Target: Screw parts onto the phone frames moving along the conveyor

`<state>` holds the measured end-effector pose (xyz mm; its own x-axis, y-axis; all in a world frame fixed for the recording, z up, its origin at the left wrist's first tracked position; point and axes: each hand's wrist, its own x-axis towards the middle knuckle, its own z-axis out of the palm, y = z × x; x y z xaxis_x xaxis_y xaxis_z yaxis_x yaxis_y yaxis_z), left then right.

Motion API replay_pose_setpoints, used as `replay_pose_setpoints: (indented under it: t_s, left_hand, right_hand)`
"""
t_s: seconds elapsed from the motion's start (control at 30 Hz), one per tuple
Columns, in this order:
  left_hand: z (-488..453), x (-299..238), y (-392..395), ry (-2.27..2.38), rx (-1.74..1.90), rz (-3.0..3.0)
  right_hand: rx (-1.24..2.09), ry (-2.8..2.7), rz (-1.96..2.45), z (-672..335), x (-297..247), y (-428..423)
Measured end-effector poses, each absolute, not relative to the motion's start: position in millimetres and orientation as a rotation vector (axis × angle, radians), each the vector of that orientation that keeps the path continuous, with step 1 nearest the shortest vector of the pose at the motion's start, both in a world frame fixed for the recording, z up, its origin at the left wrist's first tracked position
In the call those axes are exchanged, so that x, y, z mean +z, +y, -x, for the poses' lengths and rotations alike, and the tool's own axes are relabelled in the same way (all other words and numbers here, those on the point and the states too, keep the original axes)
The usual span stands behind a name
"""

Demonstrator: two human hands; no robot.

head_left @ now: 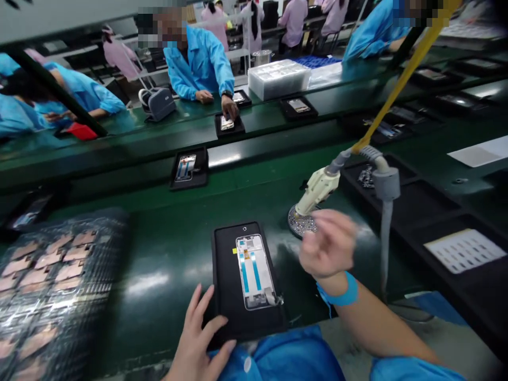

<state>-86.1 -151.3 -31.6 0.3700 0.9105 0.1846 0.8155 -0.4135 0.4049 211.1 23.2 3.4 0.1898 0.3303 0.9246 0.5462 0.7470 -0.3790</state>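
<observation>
My left hand (202, 333) rests with spread fingers at the near left edge of a black tray (226, 296), its fingertips on the rim. Inside the tray lies an opened phone frame (256, 272) with blue strips, a small flex cable and a metallic piece at its lower right corner. My right hand (329, 246), wearing a blue wrist strap (345, 291), is raised right of the tray with curled, motion-blurred fingers. Whether it holds anything is unclear. Just beyond it, a cream electric screwdriver (317, 190) slants down to a round dish of screws (301, 222).
Clear plastic trays (59, 280) of copper-coloured parts are stacked at left. A grey stand (386, 233) and black trays (428, 206) stand at right, one with a white sheet of small parts (466, 250). Across the green bench, a co-worker's hand (229, 108) touches another phone tray.
</observation>
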Motion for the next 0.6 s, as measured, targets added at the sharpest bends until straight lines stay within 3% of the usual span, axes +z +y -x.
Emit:
replay_pose_setpoints:
  t_s: [0.17, 0.43, 0.6]
  left_hand:
    - [67.7, -19.6, -118.3, 1.245, 0.268, -2.473]
    - [52.0, -44.6, -137.4, 1.345, 0.737, -2.340]
    - [100.8, -16.6, -141.4, 1.586, 0.892, -2.232]
  right_hand:
    - [0.347, -2.116, 0.803, -170.4, -22.3, 33.8]
    - [0.551, -2.529, 0.955, -152.3, -45.8, 46.4]
    - [0.701, -2.578, 0.938, -137.4, -52.2, 59.1]
